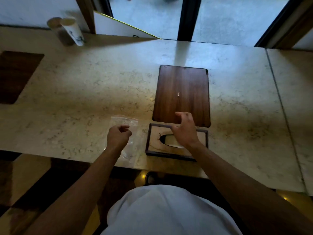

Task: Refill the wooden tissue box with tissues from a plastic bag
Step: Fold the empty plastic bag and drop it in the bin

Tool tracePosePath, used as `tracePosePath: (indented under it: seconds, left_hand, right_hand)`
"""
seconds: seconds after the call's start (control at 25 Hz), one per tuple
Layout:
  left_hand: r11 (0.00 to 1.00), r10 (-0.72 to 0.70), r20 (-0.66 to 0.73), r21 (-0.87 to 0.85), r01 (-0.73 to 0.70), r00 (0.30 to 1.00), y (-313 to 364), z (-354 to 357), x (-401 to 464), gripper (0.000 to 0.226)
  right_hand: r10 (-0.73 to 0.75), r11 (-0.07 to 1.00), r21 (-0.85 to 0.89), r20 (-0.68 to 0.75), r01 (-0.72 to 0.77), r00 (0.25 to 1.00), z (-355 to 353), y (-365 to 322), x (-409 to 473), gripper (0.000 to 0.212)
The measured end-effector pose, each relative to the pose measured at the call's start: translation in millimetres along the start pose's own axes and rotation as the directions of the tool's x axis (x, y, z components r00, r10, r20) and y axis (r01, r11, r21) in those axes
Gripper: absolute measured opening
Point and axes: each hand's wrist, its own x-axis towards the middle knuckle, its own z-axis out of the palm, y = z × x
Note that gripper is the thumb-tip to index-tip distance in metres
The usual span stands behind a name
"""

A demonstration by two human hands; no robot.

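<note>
We see cool daylight from the glass doors (147, 16) glaring on the far worktop (84, 82), while the near edge falls dim, the cup (74, 30) looks blurred, and straight lines bow toward the corners.

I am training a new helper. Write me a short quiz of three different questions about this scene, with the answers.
1. True or false: the dark wooden panel lies flat on the marble counter, beyond the tissue box.
2. Which hand is over the clear plastic bag? A) left hand B) right hand C) neither
3. Fill in: the oval opening of the box shows something ____ in colour inside.

Key
1. True.
2. A. The left hand is loosely curled above the bag; the right hand is over the box, its fingers spread.
3. White, probably tissue.
</note>
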Motion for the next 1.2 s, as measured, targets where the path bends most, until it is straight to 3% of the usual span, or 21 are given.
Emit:
tracePosePath:
  seconds: [0.28,0.4,0.52,0.64,0.8,1.0,1.08,1.2]
  left_hand:
    - [0.999,-0.035,-0.101,-0.017,0.034,0.994,-29.1,-54.6,12.5,0.026]
    - [0.996,-0.038,-0.128,0.07,0.048,0.991,-39.1,-67.4,24.3,0.029]
    - [0.979,-0.044,-0.103,0.195,0.063,0.994,-46.8,-69.9,39.3,0.038]
    - [0.962,-0.071,-0.069,0.261,0.087,0.995,-51.7,-66.1,52.7,0.046]
    - [0.953,-0.08,-0.065,0.287,0.095,0.995,-53.9,-60.3,63.8,0.048]
    - [0.974,-0.151,-0.052,0.16,0.158,0.987,-57.0,-58.2,71.8,0.038]
    - [0.977,-0.183,-0.032,0.103,0.185,0.983,-57.4,-56.9,72.2,0.028]
    - [0.98,-0.2,0.029,0.015,0.2,0.979,-59.3,-57.6,71.2,0.009]
  right_hand:
    - [-0.124,0.992,0.041,0.23,0.117,0.965,74.8,-67.2,8.4,0.056]
    - [-0.042,0.995,-0.073,0.343,0.071,0.939,107.3,-81.4,10.3,0.05]
    - [0.105,0.952,-0.301,0.464,0.045,0.88,129.7,-83.3,10.5,0.023]
    - [0.203,0.928,-0.372,0.465,-0.018,0.862,150.4,-79.5,11.2,0.021]
    - [0.324,0.931,-0.298,0.405,-0.212,0.855,164.1,-72.4,17.4,0.018]
    - [0.471,0.877,-0.105,0.387,-0.47,0.793,176.8,-67.8,22.6,0.018]
    - [0.521,0.832,-0.038,0.396,-0.554,0.756,180.2,-66.8,22.6,0.025]
    - [0.534,0.801,0.029,0.418,-0.599,0.735,181.2,-64.8,20.0,0.013]
